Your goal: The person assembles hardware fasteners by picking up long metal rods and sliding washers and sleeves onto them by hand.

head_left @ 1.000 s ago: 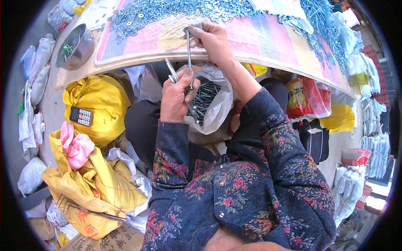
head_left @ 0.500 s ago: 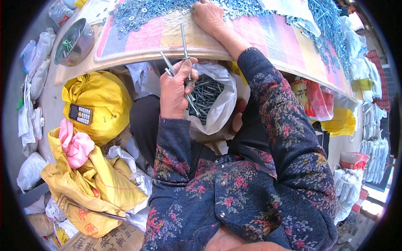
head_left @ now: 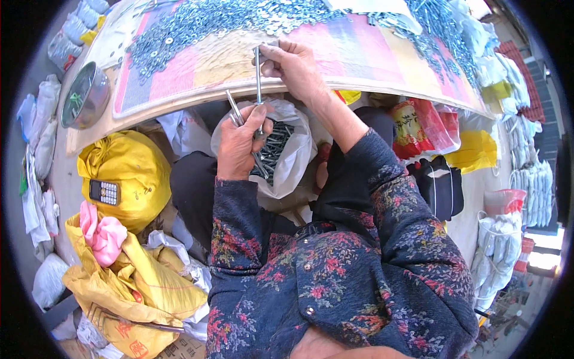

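Observation:
My left hand (head_left: 238,146) is closed round several long metal bolts. One bolt (head_left: 259,78) stands upright out of its grip, while the others slant beside it and poke out below the fist. My right hand (head_left: 294,67) is pinched at the top end of the upright bolt, with a small grey washer (head_left: 272,43) partly showing at the fingertips. Under my left hand, an open white bag (head_left: 299,122) holds a mass of dark metal bolts (head_left: 280,143). A wide heap of washers (head_left: 197,37) lies on the striped cloth (head_left: 224,57) ahead of both hands.
A metal bowl (head_left: 103,99) stands at the table's left end. Long bolts (head_left: 439,30) are heaped at the far right. On my left, a keypad phone (head_left: 104,192) lies on a tied yellow bag (head_left: 140,164). A red bag (head_left: 412,128) hangs below the right table edge.
My right hand has come back from the washer heap to the tip of the upright bolt. My left hand still grips the bolts. The whole view has shifted slightly.

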### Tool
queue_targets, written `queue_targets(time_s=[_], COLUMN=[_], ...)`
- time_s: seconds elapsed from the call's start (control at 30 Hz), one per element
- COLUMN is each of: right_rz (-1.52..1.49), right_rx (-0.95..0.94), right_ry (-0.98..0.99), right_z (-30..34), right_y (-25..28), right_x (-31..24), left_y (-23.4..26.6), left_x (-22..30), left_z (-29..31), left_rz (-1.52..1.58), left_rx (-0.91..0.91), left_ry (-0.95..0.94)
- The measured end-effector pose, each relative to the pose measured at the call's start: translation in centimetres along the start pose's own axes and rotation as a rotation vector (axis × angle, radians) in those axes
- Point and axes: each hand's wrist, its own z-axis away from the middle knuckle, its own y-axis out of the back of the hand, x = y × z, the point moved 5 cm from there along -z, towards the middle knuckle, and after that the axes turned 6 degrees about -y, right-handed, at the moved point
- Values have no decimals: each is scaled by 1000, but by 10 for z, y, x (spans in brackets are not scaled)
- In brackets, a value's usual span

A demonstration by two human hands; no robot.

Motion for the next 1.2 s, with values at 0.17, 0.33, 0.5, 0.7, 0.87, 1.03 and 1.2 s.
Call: queue_targets(time_s=[0.17,0.33,0.5,0.7,0.87,1.03,1.2], right_rz=[542,680,1271,1630,1704,1196,979], right_rx=[164,40,543,594,490,159,-73], right_ry=[294,404,467,520,483,180,245], right_z=[14,23,-71,-104,-97,-42,-11], right_y=[12,18,111,135,122,83,53], right_x=[-15,-27,-46,-32,-41,-44,-28], left_y=[-10,-4,0,3,2,-1,0], left_x=[-16,-24,-25,-18,-19,-23,-21], left_z=[1,-4,-9,-5,-9,-10,-4], left_rz=[240,151,106,146,95,91,61], left_rx=[-98,25,51,121,96,49,-9], left_ry=[180,105,52,65,72,60,42])
